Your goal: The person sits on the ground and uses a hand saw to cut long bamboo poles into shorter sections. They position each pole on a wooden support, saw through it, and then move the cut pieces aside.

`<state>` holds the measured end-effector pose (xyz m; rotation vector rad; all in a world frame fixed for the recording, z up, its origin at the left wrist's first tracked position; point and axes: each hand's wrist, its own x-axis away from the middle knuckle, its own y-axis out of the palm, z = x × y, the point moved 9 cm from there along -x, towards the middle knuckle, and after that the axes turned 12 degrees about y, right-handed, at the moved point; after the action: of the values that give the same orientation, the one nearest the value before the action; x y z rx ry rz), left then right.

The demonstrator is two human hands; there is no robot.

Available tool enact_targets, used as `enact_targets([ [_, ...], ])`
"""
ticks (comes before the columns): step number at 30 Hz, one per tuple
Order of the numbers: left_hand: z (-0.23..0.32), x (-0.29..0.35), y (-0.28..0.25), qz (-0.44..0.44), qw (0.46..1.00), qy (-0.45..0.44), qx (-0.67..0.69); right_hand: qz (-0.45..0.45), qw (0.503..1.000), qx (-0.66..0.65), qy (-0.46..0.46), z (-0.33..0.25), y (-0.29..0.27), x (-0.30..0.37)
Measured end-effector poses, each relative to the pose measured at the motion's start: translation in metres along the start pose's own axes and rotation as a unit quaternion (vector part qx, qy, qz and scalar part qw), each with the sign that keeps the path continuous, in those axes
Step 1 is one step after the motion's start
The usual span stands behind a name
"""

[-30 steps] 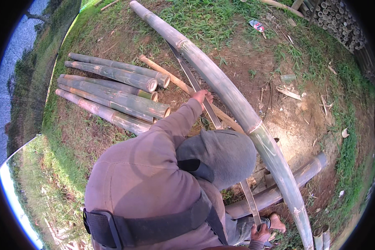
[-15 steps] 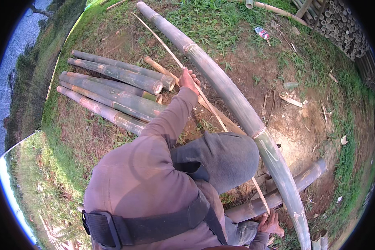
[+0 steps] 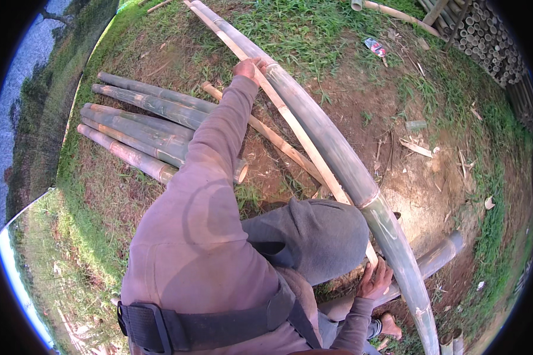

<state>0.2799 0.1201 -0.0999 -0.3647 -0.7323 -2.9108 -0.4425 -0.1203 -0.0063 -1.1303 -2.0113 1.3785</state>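
Observation:
A long, pale split bamboo strip (image 3: 296,127) runs alongside the left edge of a thick greenish bamboo pole (image 3: 331,142). With fingers wrapped round the strip near its far part, my left hand (image 3: 249,69) rests close against the pole. My right hand (image 3: 375,282) grips the strip's near end, its fingers reaching up around it beside my knee. Under the near part of the pole lies another bamboo log (image 3: 441,251), crosswise. Part of the strip passes behind my bent knee (image 3: 314,236) and is hidden there.
Several cut bamboo lengths (image 3: 142,142) lie on the ground at left, partly behind my left arm. A thinner bamboo piece (image 3: 281,144) slants below the strip. Stacked bamboo (image 3: 485,35) stands at far right. Bamboo scraps (image 3: 416,147) and a crumpled wrapper (image 3: 374,47) dot the ground.
My left hand has moved farther away and slightly left along the strip. My right hand has risen. The strip has shifted against the pole and turned, showing its broad face.

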Motion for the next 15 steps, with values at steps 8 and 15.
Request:
enact_targets([
  [8,0.011,-0.049,-0.002,-0.013,1.0,0.02,0.021,0.002,0.999,-0.037,0.001,-0.024,0.025,-0.011],
  [15,0.001,-0.08,-0.013,-0.037,0.999,0.017,-0.016,-0.001,1.0,-0.001,0.006,-0.05,0.031,-0.019],
])
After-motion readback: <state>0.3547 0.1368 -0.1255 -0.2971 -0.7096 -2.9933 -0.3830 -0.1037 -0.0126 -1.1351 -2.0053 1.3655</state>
